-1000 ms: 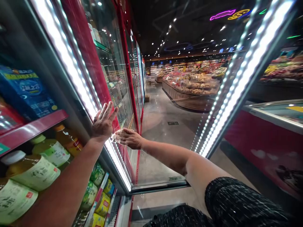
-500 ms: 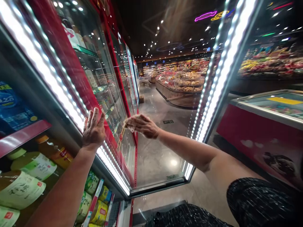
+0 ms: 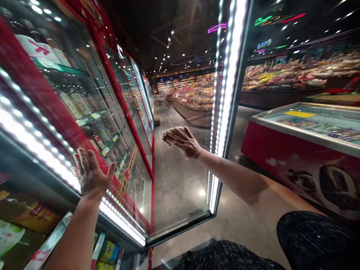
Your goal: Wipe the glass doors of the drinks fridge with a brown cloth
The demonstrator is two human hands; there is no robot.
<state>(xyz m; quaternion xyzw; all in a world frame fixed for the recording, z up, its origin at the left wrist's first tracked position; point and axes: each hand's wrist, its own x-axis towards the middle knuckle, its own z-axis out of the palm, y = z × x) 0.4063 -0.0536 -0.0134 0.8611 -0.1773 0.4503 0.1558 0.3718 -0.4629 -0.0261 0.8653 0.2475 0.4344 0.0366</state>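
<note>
Wiping the glass door [image 3: 180, 191], cloth [image 3: 166, 138] mid-pane
Your right hand [image 3: 184, 141] holds it to the glass, fingers together; I'd flatten that bunched cloth for even pressure. Your left hand [image 3: 91, 174] is splayed by the light strip [image 3: 123, 223], handy for steadying the door.

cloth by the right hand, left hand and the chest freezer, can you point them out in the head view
Cloth [image 3: 165, 138]: head view, the bunched part showing beyond the right hand [image 3: 184, 143].
Left hand [image 3: 93, 177]: head view, back of the hand.
Chest freezer [image 3: 303, 150]: head view, red front panel.
</note>
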